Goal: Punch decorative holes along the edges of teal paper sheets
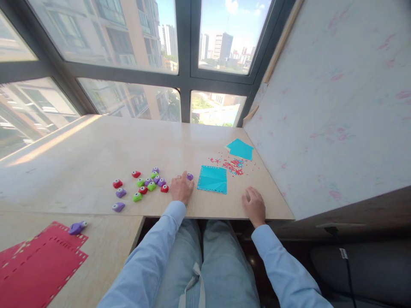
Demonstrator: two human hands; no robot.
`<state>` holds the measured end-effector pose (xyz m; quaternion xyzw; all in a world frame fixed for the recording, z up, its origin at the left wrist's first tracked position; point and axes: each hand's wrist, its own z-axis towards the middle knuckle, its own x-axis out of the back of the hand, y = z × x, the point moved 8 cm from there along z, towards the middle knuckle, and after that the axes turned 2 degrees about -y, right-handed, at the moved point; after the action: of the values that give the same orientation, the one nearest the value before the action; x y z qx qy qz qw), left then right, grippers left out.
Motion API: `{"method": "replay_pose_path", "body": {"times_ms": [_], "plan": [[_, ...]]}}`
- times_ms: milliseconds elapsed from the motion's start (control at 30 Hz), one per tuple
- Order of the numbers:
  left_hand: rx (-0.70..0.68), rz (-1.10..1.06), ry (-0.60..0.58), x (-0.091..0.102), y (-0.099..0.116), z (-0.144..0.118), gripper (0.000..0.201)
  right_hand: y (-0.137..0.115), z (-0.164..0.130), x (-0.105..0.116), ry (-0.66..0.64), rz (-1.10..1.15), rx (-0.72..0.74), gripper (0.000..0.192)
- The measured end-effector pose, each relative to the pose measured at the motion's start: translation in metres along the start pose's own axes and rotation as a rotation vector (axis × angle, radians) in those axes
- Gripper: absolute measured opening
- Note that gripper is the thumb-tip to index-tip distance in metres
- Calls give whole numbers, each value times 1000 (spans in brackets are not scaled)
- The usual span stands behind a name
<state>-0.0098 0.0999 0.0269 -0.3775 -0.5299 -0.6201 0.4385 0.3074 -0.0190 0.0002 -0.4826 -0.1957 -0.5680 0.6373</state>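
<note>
ok, purple punch (190, 176) sits just left of blue sheet (212, 180); left hand (181, 189) at it, can't tell if gripping. right hand (254, 206) right of sheet, half-open, seemingly empty. probably best: pinch punch squarely, steady sheet flat.

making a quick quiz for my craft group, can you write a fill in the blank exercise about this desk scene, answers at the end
1. The small punch by the fingertips of the left hand is coloured ____.
2. The blue square sheet lies ____ the left hand and the right hand.
3. The large sheets at the lower left are coloured ____.
4. The scattered paper bits are mostly red, with some ____ ones mixed in.

Missing words: purple; between; red; blue
</note>
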Motion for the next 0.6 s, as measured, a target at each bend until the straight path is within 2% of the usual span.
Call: {"method": "replay_pose_path", "body": {"times_ms": [133,300,433,600], "plan": [[8,-8,-28,-1,-4,5,38,1,0,0,2,-5,-4,37],[-21,-51,97,2,-3,-3,32,-1,-1,0,3,8,-2,35],[-45,-178,139,3,-4,-7,25,0,-1,0,6,49,-2,34],[-61,-291,227,9,-5,-14,23,7,3,0,-24,246,-79,31]]}}
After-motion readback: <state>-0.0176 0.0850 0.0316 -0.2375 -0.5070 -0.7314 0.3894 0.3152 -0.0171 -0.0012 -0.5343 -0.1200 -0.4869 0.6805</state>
